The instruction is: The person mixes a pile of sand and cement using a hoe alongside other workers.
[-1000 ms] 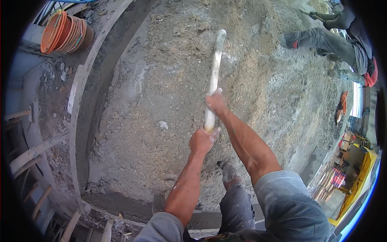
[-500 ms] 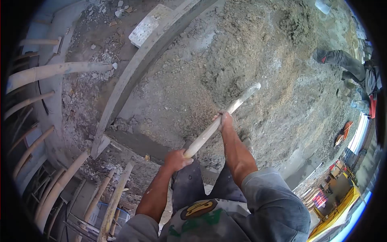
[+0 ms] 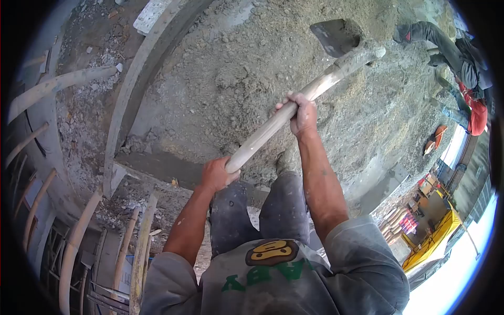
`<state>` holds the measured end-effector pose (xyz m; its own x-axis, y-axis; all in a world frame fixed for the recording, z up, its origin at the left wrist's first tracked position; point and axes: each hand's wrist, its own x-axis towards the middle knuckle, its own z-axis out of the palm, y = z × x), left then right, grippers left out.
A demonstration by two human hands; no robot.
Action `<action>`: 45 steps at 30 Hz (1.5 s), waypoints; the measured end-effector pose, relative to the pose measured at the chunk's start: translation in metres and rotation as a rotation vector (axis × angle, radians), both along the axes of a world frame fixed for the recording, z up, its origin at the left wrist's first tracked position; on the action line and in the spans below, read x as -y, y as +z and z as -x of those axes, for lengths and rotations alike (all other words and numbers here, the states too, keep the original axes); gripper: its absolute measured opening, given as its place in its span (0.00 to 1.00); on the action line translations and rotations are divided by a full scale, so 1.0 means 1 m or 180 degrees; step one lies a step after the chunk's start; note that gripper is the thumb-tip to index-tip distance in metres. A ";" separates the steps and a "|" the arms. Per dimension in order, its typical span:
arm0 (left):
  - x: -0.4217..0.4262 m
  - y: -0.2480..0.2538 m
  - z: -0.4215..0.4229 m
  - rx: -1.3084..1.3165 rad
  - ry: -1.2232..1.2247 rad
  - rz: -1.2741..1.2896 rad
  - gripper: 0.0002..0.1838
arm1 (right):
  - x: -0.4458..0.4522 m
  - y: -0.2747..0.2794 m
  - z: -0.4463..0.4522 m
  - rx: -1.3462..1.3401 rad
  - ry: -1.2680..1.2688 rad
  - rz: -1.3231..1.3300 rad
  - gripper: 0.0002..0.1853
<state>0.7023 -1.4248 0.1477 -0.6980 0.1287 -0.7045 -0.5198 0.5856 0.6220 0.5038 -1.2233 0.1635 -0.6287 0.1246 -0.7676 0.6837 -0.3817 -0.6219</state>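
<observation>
Both hands grip the pale wooden handle of a hoe [image 3: 265, 133], which slants up to the right across the middle of the view. My left hand [image 3: 219, 174] is closed around the near end of the handle. Farther along the shaft, my right hand [image 3: 303, 113] is wrapped around it. The hoe's dark metal blade [image 3: 334, 38] shows at the far end, over a wide spread of grey sand-and-gravel mix [image 3: 231, 73]. Whether the blade touches the mix, I cannot tell.
A curved concrete curb [image 3: 137, 68] borders the mix on the left, with a white block [image 3: 151, 16] beside it. Wooden poles [image 3: 79, 231] stand at lower left. Another person [image 3: 436, 39] is bent over at upper right. A yellow tarp [image 3: 433, 236] lies at lower right.
The hoe and both hands have moved, the right hand up and farther forward. The blade, not visible before, now shows at the far end. The view has shifted.
</observation>
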 end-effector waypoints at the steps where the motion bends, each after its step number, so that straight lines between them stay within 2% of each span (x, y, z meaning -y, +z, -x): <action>1: -0.026 -0.009 0.028 -0.0040 -0.0119 0.0062 0.22 | -0.019 -0.002 0.030 -0.0129 0.0042 -0.0217 0.09; 4: -0.094 -0.011 0.079 -0.0042 -0.0073 -0.0066 0.23 | -0.085 -0.056 0.102 -0.0207 0.0078 -0.0150 0.05; 6: -0.125 -0.020 0.093 -0.0136 -0.0216 0.0006 0.22 | -0.108 -0.088 0.108 0.0164 0.0147 -0.0101 0.06; 7: -0.139 -0.030 0.077 0.0148 -0.0156 0.0027 0.21 | -0.117 -0.113 0.095 0.0399 0.0217 0.0010 0.06; 8: -0.151 -0.034 0.048 0.0445 -0.0077 0.0056 0.21 | -0.119 -0.143 0.059 0.0467 0.0251 -0.0152 0.04; 9: -0.157 -0.027 0.015 0.1099 0.0016 -0.0232 0.21 | -0.117 -0.173 0.010 0.1066 0.0240 -0.0176 0.03; 10: -0.163 -0.025 -0.037 0.1459 0.0399 -0.0325 0.21 | -0.111 -0.198 -0.054 0.1138 0.0515 -0.0289 0.04; 11: -0.163 -0.030 -0.086 0.1939 0.0533 -0.0191 0.23 | -0.103 -0.211 -0.101 0.1565 0.0460 -0.0326 0.05; 13: -0.153 -0.017 -0.107 0.2012 0.0307 -0.0104 0.23 | -0.107 -0.194 -0.137 0.1848 0.0299 0.0077 0.06; 15: -0.149 0.038 -0.122 0.2373 0.0018 -0.0066 0.24 | -0.115 -0.168 -0.177 0.2004 0.0009 0.0242 0.06; 17: -0.149 0.078 -0.108 0.2381 -0.0315 0.0103 0.24 | -0.118 -0.128 -0.190 0.2131 -0.0319 0.0349 0.06; 19: -0.150 0.113 -0.119 0.2197 -0.0406 0.0159 0.25 | -0.126 -0.092 -0.209 0.2132 -0.0569 0.0376 0.05; 21: -0.166 0.123 -0.099 0.2503 -0.0573 0.0260 0.25 | -0.155 -0.071 -0.200 0.1818 -0.0891 0.0381 0.05; 22: -0.179 0.112 -0.093 0.2173 -0.0698 0.0324 0.25 | -0.171 -0.066 -0.182 0.1605 -0.1039 0.0394 0.06; 24: -0.221 0.060 -0.056 0.1381 -0.0888 0.0308 0.23 | -0.228 -0.059 -0.116 0.0819 -0.1148 0.0116 0.06; 27: -0.319 -0.026 0.031 0.0330 -0.0806 0.0006 0.22 | -0.327 -0.070 -0.005 -0.0121 -0.0742 -0.0679 0.08; 29: -0.376 -0.078 0.088 -0.0033 -0.0447 -0.0595 0.19 | -0.388 -0.104 0.063 -0.0537 -0.0797 -0.0705 0.09; 30: -0.401 -0.088 0.116 -0.0316 -0.0481 -0.0532 0.18 | -0.418 -0.127 0.092 -0.0610 -0.0698 -0.0556 0.09; 31: -0.417 -0.090 0.132 -0.0585 -0.0539 -0.0466 0.17 | -0.431 -0.141 0.109 -0.0450 -0.0530 -0.0712 0.05; 32: -0.419 -0.092 0.125 -0.0176 -0.0449 -0.0531 0.17 | -0.442 -0.164 0.114 -0.0459 -0.0382 -0.0714 0.05; 34: -0.416 -0.081 0.111 0.0610 -0.0195 -0.0611 0.17 | -0.426 -0.208 0.077 0.0213 -0.0250 -0.0651 0.07; 36: -0.378 -0.058 0.049 0.1239 -0.0021 -0.0326 0.16 | -0.370 -0.228 -0.007 0.0798 -0.0435 -0.0415 0.07; 38: -0.319 -0.026 0.010 0.1756 0.0092 -0.0270 0.11 | -0.320 -0.204 -0.061 0.1024 -0.1062 -0.0032 0.05; 39: -0.298 0.004 0.007 0.2278 0.0001 -0.0101 0.11 | -0.299 -0.182 -0.085 0.1324 -0.1016 0.0001 0.06; 41: -0.270 0.053 -0.008 0.2237 -0.0189 0.0241 0.12 | -0.259 -0.159 -0.138 0.1316 -0.1198 0.0279 0.06; 43: -0.232 0.078 -0.037 0.2110 -0.0523 0.0493 0.13 | -0.230 -0.138 -0.187 0.1370 -0.1807 0.0769 0.05; 45: -0.206 0.104 -0.061 0.1591 -0.1664 0.0820 0.21 | -0.228 -0.094 -0.216 0.1653 -0.2140 0.1168 0.04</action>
